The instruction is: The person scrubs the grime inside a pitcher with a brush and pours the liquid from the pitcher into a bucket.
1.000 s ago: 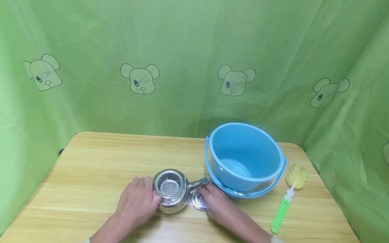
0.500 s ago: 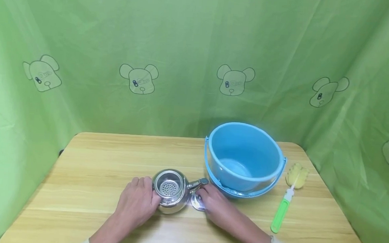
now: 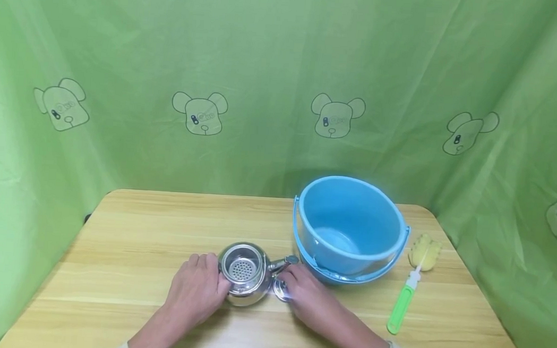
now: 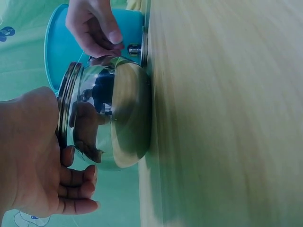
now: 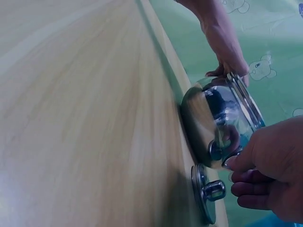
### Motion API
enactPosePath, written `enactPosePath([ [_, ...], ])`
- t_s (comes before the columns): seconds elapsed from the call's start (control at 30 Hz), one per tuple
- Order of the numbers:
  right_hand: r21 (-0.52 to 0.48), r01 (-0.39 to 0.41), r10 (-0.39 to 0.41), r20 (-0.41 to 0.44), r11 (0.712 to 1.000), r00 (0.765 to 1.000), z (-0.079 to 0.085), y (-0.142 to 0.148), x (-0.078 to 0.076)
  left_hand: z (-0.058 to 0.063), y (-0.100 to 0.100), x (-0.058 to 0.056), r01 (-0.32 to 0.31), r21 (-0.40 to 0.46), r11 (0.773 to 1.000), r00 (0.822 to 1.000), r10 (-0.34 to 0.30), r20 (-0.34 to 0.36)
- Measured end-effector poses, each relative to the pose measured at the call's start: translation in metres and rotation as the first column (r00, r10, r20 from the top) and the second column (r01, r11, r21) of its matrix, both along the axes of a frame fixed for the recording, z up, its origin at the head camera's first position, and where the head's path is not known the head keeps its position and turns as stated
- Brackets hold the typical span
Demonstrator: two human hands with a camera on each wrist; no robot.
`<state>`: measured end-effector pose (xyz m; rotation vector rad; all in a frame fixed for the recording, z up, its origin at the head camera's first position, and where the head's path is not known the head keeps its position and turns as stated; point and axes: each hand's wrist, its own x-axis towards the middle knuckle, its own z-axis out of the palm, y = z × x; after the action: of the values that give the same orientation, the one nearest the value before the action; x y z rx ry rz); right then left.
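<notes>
A shiny metal teapot [image 3: 247, 300] stands upright on the table with its top uncovered and a perforated strainer [image 3: 243, 270] showing inside. My left hand [image 3: 199, 286] grips its left side at the rim, fingers curled in the left wrist view [image 4: 35, 156]. On the teapot's right, a metal arm [image 3: 280, 263] sticks out toward the bucket. My right hand [image 3: 309, 293] pinches low by this arm with thumb and fingers; the exact spot is hidden in the head view. The round metal lid [image 5: 203, 194], knob up, lies on the table close under my right fingers.
A blue bucket [image 3: 336, 241] with its handle hanging down in front stands just behind my right hand. Farther right lies a sponge brush [image 3: 407, 293] with a green handle. Green curtain [image 3: 260, 157] surrounds the wooden table [image 3: 161, 215].
My right hand has shifted slightly left and down, covering a little more of the lid. The left hand and teapot stay in place.
</notes>
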<state>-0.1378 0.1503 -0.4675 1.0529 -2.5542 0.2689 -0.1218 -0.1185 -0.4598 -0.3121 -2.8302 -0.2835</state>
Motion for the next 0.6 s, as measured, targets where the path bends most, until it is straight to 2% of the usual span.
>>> enactPosePath([
  [0.37, -0.002, 0.021, -0.021, 0.095, 1.000, 0.995, 0.017, -0.006, 0.005, -0.001, 0.000, 0.000, 0.008, -0.011, 1.000, 1.000, -0.008, -0.011],
  [0.6, -0.033, 0.009, -0.005, 0.108, 0.999, 0.994, 0.029, -0.008, 0.007, 0.000, 0.000, -0.001, 0.003, -0.016, 1.000, 1.000, -0.003, -0.015],
])
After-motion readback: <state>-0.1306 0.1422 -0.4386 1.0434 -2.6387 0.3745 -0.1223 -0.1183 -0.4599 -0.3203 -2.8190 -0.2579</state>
